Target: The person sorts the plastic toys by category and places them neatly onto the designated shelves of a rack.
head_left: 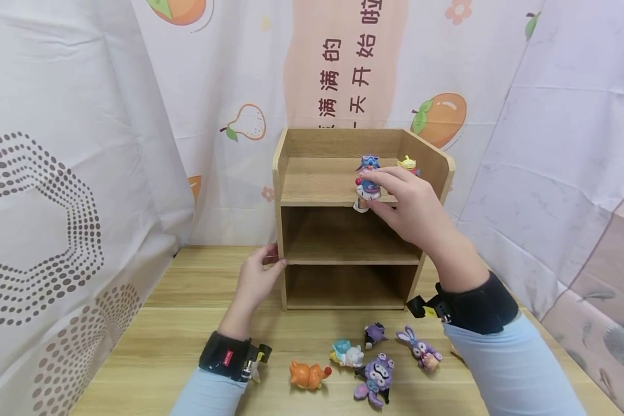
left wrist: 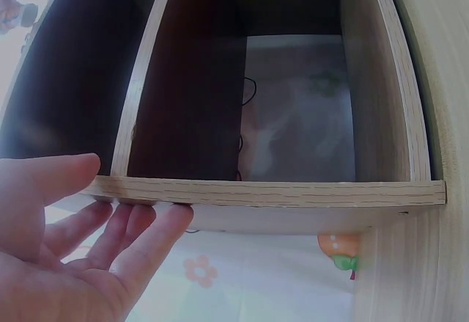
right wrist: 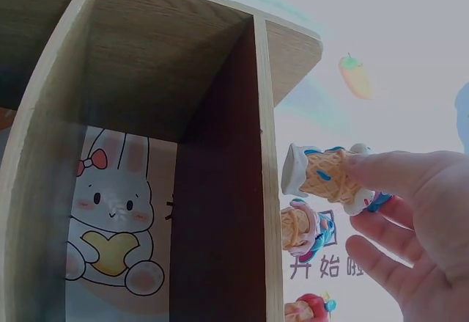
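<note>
A wooden shelf unit (head_left: 351, 261) stands on the table, with an open top tier and two compartments below. My left hand (head_left: 260, 277) holds its left side panel (left wrist: 278, 192), thumb by the front edge and fingertips against the outer face. My right hand (head_left: 413, 205) pinches a cone-shaped toy figurine (right wrist: 326, 175) with a blue-and-white top between thumb and fingers, at the front of the top tier. Just behind it is a blue figurine with sunglasses (head_left: 368, 163). A figurine with a yellow-green head (head_left: 408, 163) stands farther right, partly hidden by the right hand.
Several toy figurines lie on the table before the shelf: an orange one (head_left: 308, 375), a blue-and-white one (head_left: 347, 353), a small purple one (head_left: 375, 334), a purple masked one (head_left: 378, 374) and a purple rabbit (head_left: 420, 349). A printed curtain (head_left: 229, 190) hangs behind.
</note>
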A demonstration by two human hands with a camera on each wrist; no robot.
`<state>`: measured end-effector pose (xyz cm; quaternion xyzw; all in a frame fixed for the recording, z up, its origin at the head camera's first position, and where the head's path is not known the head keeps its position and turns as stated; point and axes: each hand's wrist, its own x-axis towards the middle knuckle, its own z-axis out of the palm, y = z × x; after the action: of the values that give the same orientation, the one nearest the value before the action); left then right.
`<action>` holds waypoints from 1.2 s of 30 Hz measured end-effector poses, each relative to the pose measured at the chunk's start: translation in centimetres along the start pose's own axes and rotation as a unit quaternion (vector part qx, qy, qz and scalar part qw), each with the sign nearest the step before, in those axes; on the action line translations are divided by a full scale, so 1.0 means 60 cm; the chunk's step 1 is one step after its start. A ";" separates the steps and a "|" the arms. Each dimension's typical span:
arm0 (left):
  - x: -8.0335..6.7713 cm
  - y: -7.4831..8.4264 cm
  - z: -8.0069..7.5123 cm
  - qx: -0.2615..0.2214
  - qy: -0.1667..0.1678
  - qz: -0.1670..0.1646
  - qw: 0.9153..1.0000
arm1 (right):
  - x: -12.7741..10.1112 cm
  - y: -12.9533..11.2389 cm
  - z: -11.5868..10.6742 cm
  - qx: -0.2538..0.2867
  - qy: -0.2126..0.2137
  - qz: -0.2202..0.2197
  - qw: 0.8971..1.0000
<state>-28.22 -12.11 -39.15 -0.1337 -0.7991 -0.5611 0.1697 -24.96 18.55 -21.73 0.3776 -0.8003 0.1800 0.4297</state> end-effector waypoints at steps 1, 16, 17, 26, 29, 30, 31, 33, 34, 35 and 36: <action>0.000 0.000 -0.001 0.001 -0.001 -0.001 1.000 | 0.004 0.000 0.001 0.002 -0.001 0.001 1.000; 0.000 -0.003 -0.003 0.005 -0.004 0.009 1.000 | 0.059 -0.007 0.008 -0.008 -0.046 0.022 0.999; 0.000 -0.003 -0.003 0.005 -0.005 0.010 1.000 | 0.061 -0.006 0.010 -0.008 -0.049 0.025 0.998; -0.002 0.000 -0.003 0.005 -0.005 0.009 1.000 | 0.072 -0.003 0.026 -0.011 -0.064 0.043 0.997; -0.002 0.000 -0.003 0.005 -0.005 0.008 1.000 | 0.077 -0.003 0.031 -0.015 -0.067 0.044 0.997; -0.002 0.001 -0.003 0.005 -0.005 0.008 1.000 | 0.079 -0.003 0.033 -0.017 -0.069 0.044 0.997; -0.002 0.001 -0.002 0.004 -0.005 0.008 1.000 | 0.080 -0.004 0.035 -0.018 -0.072 0.045 0.996; -0.002 0.000 -0.003 0.003 -0.004 0.006 1.000 | 0.084 -0.004 0.037 -0.022 -0.082 0.049 0.995; -0.002 0.000 -0.003 0.004 -0.004 0.005 1.000 | 0.085 -0.003 0.039 -0.026 -0.089 0.052 0.994; -0.002 0.000 -0.002 0.004 -0.004 0.004 1.000 | 0.086 -0.003 0.040 -0.028 -0.094 0.057 0.993; -0.003 -0.001 -0.002 0.003 -0.005 0.003 1.000 | 0.087 -0.003 0.041 -0.029 -0.101 0.063 0.992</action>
<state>-28.07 -12.26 -39.20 -0.1379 -0.8012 -0.5574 0.1681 -27.97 14.57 -18.79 0.3295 -0.8667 0.1443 0.3454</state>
